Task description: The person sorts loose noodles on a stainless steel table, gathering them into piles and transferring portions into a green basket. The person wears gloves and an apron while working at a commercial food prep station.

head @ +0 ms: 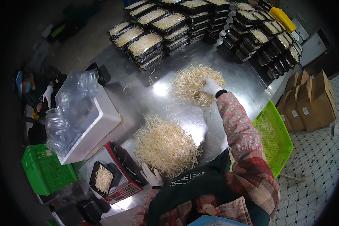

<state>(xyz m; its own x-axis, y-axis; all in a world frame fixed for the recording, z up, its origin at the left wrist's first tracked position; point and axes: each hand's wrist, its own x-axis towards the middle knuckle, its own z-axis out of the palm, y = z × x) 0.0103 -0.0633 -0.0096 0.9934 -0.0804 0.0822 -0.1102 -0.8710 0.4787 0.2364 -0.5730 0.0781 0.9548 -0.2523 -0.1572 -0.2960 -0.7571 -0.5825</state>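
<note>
My right hand (pixel 210 86), in a white glove, reaches into the farther heap of bean sprouts (pixel 192 80); its fingertips are partly hidden among the sprouts, so their grip is unclear. My left hand (pixel 152 175), gloved too, rests with fingers apart at the near left edge of the larger sprout heap (pixel 166 145). Left of that hand stands a red digital scale (pixel 127 189). On its plate sits a black plastic tray (pixel 94 180) with a small portion of sprouts (pixel 103 179). Both heaps lie directly on the metal table (pixel 135 96).
Stacked sprout trays (pixel 145 45) cover the table's far side, with more stacks (pixel 260 36) at right. A white foam box (pixel 101 124) of clear lids stands left, near a green crate (pixel 48 172). A lime basket (pixel 285 141) and paper bags (pixel 308 104) are right. A person's gloved hand (pixel 48 94) shows far left.
</note>
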